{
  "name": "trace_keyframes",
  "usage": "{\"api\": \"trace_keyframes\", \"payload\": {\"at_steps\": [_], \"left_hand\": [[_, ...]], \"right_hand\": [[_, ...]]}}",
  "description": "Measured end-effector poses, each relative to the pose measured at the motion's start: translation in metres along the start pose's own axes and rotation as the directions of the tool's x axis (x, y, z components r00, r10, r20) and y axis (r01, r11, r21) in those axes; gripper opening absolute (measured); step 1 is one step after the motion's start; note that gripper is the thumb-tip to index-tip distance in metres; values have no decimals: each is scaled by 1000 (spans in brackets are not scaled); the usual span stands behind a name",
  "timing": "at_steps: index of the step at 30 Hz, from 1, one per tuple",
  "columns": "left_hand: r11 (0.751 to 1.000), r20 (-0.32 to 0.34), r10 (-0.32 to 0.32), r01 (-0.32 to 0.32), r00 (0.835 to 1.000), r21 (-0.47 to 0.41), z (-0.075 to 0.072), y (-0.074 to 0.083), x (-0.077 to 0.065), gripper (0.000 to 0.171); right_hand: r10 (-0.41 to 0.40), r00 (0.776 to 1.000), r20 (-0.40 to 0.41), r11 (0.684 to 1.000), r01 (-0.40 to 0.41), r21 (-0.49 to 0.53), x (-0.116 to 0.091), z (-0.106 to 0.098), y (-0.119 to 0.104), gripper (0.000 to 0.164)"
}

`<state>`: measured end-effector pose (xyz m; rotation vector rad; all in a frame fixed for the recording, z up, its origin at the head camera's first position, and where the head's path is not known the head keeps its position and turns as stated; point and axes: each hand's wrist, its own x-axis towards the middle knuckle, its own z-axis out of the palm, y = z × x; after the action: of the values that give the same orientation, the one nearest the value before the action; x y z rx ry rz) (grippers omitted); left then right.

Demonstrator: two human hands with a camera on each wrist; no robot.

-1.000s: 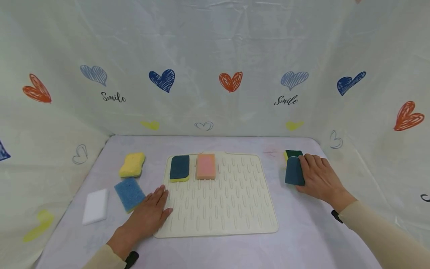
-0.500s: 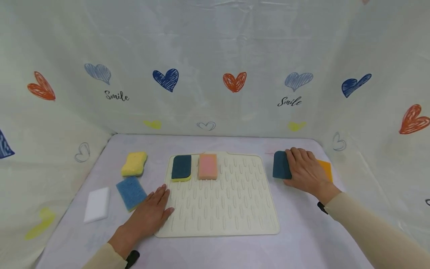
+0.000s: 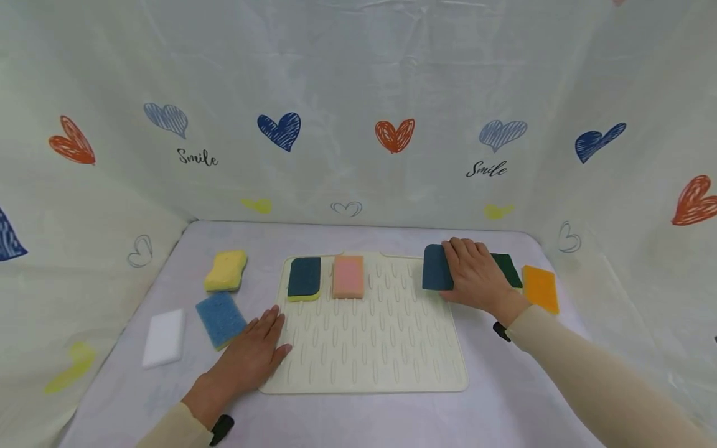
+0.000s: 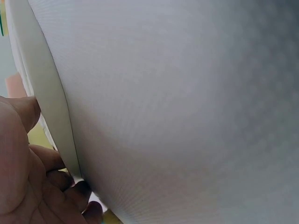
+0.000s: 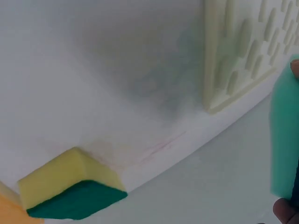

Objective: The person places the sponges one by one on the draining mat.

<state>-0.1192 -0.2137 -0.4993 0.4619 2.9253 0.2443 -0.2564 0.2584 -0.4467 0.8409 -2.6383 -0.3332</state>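
My right hand (image 3: 473, 272) grips a sponge (image 3: 435, 267) with a dark blue scouring side, over the far right corner of a cream ribbed mat (image 3: 370, 348). In the right wrist view the held sponge (image 5: 283, 135) shows teal foam, with fingertips at its ends. Flat along the mat's left edge rests my left hand (image 3: 249, 351), fingers extended and thumb on the mat. The left wrist view has this hand (image 4: 32, 172) beside the mat's pale edge (image 4: 53, 93). Side by side at the mat's back left lie a dark blue and yellow sponge (image 3: 304, 277) and a pink sponge (image 3: 348, 277).
Left of the mat are a yellow sponge (image 3: 226, 271), a blue sponge (image 3: 221, 319) near my left hand and a white sponge block (image 3: 164, 339). To the right lie a green and yellow sponge (image 3: 506, 269) and an orange sponge (image 3: 540, 289). A heart-printed curtain (image 3: 336, 62) surrounds the table.
My right hand has carried the dark blue and teal sponge leftward from the right side to the mat's far right corner, uncovering the green and orange sponges. My left hand stays put.
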Motion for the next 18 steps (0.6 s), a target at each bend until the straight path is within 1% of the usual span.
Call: {"api": "trace_keyframes", "payload": {"at_steps": [2,6,12,18], "left_hand": [[1000,3,-3,3,1000,4,0,0,0,71],[1000,5,-8,8,1000,7,0,1,0,71],[1000,-8,-8,8,1000,9,1,0,0,71],[1000,-9,-10,10,1000,5,2,0,1,71]], "right_hand": [[-7,1000,-5,1000,7,27,7,1,-5,110],[-17,1000,20,998,15,66,21,4,-17,110],[-17,997,70,989,6,147,41,9,-34,107],[-30,988,149,976,-4,219,54,15,-45,105]]}}
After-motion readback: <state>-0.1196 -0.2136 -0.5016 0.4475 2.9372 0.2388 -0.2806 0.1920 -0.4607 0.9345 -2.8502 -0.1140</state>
